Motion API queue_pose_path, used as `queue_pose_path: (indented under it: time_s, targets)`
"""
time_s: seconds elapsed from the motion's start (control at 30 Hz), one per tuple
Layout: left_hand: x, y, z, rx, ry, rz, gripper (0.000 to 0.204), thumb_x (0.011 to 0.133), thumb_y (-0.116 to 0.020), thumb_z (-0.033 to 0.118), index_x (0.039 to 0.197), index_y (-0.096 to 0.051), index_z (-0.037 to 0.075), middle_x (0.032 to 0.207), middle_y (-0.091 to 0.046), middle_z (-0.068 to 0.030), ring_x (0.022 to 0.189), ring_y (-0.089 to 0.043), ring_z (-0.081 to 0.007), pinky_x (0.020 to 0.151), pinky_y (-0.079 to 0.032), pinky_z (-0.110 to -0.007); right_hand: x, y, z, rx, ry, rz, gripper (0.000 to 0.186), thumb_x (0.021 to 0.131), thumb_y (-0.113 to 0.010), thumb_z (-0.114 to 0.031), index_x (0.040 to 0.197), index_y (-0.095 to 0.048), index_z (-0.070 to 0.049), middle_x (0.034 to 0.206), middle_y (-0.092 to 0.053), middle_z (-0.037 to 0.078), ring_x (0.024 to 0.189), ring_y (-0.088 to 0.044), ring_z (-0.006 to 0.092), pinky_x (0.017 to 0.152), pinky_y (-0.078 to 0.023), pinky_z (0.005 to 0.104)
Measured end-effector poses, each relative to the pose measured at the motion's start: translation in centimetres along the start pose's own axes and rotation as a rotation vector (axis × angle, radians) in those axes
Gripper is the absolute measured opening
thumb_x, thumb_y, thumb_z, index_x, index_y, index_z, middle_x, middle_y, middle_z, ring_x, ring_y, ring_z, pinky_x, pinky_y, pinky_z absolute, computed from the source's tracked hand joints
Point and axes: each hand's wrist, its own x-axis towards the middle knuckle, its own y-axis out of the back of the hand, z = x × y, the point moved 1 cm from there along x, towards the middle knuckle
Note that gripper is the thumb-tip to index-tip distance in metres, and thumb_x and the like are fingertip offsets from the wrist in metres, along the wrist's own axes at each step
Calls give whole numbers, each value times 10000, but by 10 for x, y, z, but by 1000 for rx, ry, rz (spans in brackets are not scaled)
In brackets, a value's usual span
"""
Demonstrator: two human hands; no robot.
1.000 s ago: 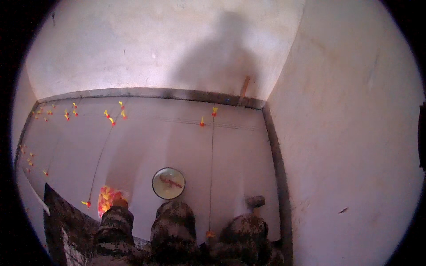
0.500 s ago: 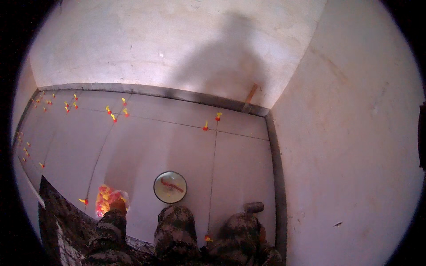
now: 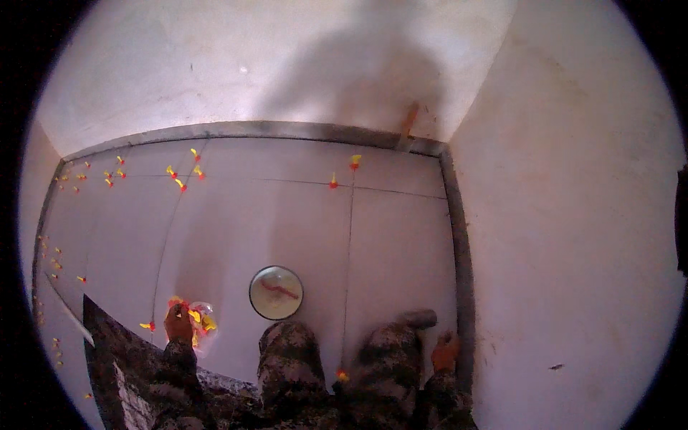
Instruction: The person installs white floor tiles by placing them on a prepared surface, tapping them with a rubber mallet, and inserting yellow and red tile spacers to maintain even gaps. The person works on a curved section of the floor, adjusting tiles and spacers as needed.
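My left hand [image 3: 179,326] is closed at the left edge of a clear plastic bag [image 3: 206,324] of red and yellow tile-leveling clips. Red and yellow show at its fingertips, as if it pinches a clip [image 3: 174,301]. My right hand [image 3: 445,352] is low beside my right knee, near the dark base strip of the wall, with curled fingers; what they hold, if anything, is too small to make out. Just ahead of it lies a dark cylindrical mallet head [image 3: 420,319], its handle hidden. A round bowl [image 3: 276,292] with a reddish-brown strip inside rests before my left knee.
Large pale floor tiles [image 3: 272,222] stretch ahead, with several upright red and yellow clips [image 3: 333,181] along the joints. One clip [image 3: 342,375] stands between my knees. An orange-brown strip [image 3: 411,120] leans at the far wall. A dark untiled patch [image 3: 115,351] lies at left.
My left hand has come out to the bag's left side, and the bag's contents show more. My right hand has come out from behind my knee. The view has shifted slightly.
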Motion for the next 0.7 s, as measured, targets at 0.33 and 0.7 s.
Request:
queue_pose_path:
  time_s: [0.33, 0.7]
  targets:
    - [-51, -141, 336, -662, 111, -637, 274, 938, -698, 300, 960, -738, 29, 727, -695, -39, 677, -649, -130, 641, -534, -310, 15, -140, -140, 336, 244, -875, 524, 950, -681, -225, 1375, -501, 22, 1093, -682, 160, 1054, -654, 257, 948, -515, 384]
    - [-65, -352, 391, -72, -427, -755, 562, 982, -588, 440, 1356, -549, 23, 1414, -541, -168, 1329, -503, -306, 1116, -381, -457, 122, -240, -84, 363, -38, -391, 358, 968, -684, -302, 1143, -657, 9, 992, -706, 111, 863, -648, 174, 753, -531, 316]
